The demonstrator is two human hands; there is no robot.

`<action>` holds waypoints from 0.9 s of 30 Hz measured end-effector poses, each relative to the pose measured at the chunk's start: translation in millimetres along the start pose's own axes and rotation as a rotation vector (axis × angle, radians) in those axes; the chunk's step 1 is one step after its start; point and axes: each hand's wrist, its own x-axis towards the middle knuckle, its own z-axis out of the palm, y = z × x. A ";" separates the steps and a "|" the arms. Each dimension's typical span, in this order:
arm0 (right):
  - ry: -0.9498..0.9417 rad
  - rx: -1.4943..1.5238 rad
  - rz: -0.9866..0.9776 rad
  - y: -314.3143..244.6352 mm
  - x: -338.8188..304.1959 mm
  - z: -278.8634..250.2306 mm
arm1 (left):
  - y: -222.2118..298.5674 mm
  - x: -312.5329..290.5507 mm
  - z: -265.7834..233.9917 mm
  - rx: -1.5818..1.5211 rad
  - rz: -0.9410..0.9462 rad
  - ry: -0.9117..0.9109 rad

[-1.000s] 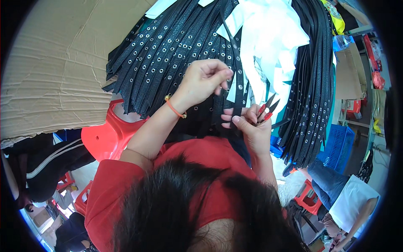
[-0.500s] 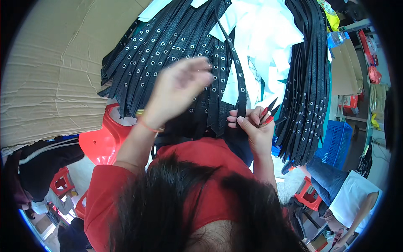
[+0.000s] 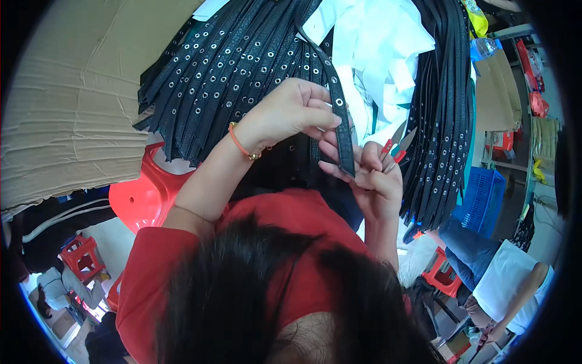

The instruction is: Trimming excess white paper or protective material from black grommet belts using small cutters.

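Observation:
A black belt (image 3: 343, 134) with silver eyelets hangs down in front of me, its pointed end lowest. My left hand (image 3: 290, 115) pinches the belt's edge a little above that end, thumb in front. My right hand (image 3: 379, 179) has a pair of small scissors (image 3: 398, 147) with red handles tucked in it, blades pointing up and away. Its outstretched fingers lie behind the belt tip. Beyond my left hand lies a thick pile of similar eyelet belts (image 3: 233, 67). Another bundle of black belts (image 3: 439, 139) drapes down on the right.
White sheets (image 3: 382, 54) lie between the two piles. Cardboard (image 3: 79, 103) covers the left side. A red plastic stool (image 3: 151, 188) stands below it. At right are a plastic bottle (image 3: 485, 48), a blue crate (image 3: 480, 200) and another person (image 3: 506, 285).
My left hand has moved right from over the pile and taken hold of the belt. My right thumb has come off the belt's front, and the scissors have tilted outward.

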 end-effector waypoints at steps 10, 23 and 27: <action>0.199 -0.424 -0.125 10.0 -6.8 4.1 | 5.8 -1.1 12.2 -0.111 0.058 0.008; 0.136 -0.626 -0.030 16.5 -78.5 -52.9 | 50.8 35.5 4.3 -0.137 0.295 0.133; 0.294 -1.068 0.001 32.9 -164.4 -127.5 | 90.0 47.8 -4.8 -0.188 0.404 0.190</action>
